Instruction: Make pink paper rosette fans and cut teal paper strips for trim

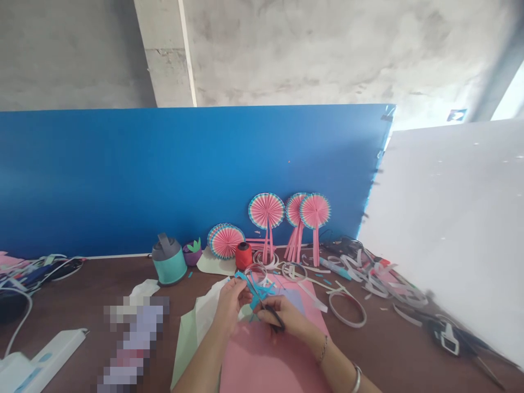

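Observation:
My right hand [282, 316] is closed round the dark handles of a pair of scissors [278, 323], whose blades point up and left. Between the fingertips of my left hand [232, 299] is a piece of blue paper [241, 276], close to the scissor tips. Several blue paper scraps [262, 290] lie just beyond and beneath my hands. Under them is a large pink paper sheet [262, 360], with a white sheet [209, 305] and a pale green sheet [185, 338] at its left. Whether the blades touch the blue paper, I cannot tell.
Pink pleated paper fans [267, 212] lean on the blue partition [164, 174]. Nearby stand a red thread spool [244, 255], a teal container [169, 264] and a purple pot [192, 253]. Tape rolls [347, 310] and paper strips litter the right; a white power strip [57, 360] lies left.

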`<action>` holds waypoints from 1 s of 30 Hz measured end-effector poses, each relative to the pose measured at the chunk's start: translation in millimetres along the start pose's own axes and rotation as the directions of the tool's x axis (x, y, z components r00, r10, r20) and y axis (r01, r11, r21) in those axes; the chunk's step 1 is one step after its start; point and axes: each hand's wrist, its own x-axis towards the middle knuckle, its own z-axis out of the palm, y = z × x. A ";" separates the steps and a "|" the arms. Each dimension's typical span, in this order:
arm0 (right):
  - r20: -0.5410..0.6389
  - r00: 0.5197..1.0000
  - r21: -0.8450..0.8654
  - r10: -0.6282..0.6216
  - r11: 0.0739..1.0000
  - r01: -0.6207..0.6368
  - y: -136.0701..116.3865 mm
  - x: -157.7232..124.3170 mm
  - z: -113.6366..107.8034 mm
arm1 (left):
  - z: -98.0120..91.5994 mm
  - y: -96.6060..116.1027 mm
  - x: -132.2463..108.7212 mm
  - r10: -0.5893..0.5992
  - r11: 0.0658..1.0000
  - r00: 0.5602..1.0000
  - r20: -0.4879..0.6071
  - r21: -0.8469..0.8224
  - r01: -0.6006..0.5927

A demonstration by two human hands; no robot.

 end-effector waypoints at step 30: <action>0.005 0.998 0.031 -0.070 0.997 0.070 -11.6 -8.4 -3.3 | -5.9 5.9 6.1 0.141 0.978 0.980 -0.142 -0.131 -0.160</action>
